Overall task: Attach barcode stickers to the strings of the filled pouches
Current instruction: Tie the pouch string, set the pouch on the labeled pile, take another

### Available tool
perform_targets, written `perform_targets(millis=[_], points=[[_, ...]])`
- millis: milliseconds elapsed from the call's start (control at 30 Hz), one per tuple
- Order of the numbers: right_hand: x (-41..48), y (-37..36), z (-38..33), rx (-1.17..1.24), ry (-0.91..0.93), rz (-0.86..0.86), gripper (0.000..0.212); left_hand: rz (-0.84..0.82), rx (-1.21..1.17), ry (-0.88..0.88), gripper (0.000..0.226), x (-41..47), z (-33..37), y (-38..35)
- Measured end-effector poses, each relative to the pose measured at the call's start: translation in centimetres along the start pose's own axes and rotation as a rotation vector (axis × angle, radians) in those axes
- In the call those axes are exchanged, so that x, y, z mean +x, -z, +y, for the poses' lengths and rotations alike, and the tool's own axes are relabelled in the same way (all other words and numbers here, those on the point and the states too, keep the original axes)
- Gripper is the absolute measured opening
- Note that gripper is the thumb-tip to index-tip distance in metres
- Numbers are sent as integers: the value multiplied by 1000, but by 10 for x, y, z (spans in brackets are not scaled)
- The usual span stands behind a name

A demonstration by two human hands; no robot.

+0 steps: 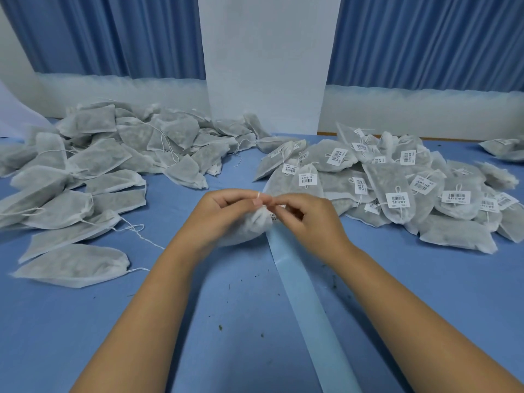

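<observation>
Blue cloth covered the whole table (198, 321), with little dark crumbs scattered on it near the person. Both hands met over the middle of it. The left hand (226, 211) had its fingers curled around the gathered neck of a white mesh pouch (249, 228), which bulged out below the palm and rested on the cloth. The right hand (309, 219) was curled up tight too, fingertips pinching a barcode sticker (274, 217) right at the pouch's neck. Only a sliver of the barcode peeked out between the two hands. A bit of white string (258, 195) looped up over the left fingertips. Couldn't tell whether the sticker was actually folded around the string, too small and blurry.

A pale blue backing strip (306, 296) ran from under the hands towards the near edge of the table. The pile of plain pouches (99, 165) sat well off to the left, loose strings trailing. The pile of stickered pouches (397, 188) was heaped on the right, just beyond the right hand. Blue curtains (99, 32) hung behind, either side of a white pillar (269, 66).
</observation>
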State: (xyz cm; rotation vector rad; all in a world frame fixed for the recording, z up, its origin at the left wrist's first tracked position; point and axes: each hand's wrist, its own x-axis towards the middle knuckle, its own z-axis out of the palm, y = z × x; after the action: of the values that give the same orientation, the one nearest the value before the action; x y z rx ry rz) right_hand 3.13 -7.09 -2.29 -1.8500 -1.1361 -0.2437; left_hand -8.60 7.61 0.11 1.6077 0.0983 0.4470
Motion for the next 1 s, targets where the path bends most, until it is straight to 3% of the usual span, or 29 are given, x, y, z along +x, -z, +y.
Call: perform_targets(millis=[100,200,433,533,633,767,867,1000], points=[[-5,-4,-7,-168,129,-44,18,97,5,-20,26,1,2,3],[-6,-2,-11,-182,162,-31,17,174,185,-12,23,1,1,8],[0,5,-9,-110,181,74,9,-96,474,56,17,-4,6,7],[0,3,-10,66,123,80,5,-190,436,81,20,-5,8,5],[4,2,-6,216,-65,19,7,-192,363,129,20,-6,11,5],[5,3,9,114,-293,-8,16,-156,266,198,17,-7,12,7],[5,6,4,100,-275,55,24,-110,214,205,32,-6,13,8],[5,8,-11,272,-198,-9,21,-65,195,179,30,-6,13,7]])
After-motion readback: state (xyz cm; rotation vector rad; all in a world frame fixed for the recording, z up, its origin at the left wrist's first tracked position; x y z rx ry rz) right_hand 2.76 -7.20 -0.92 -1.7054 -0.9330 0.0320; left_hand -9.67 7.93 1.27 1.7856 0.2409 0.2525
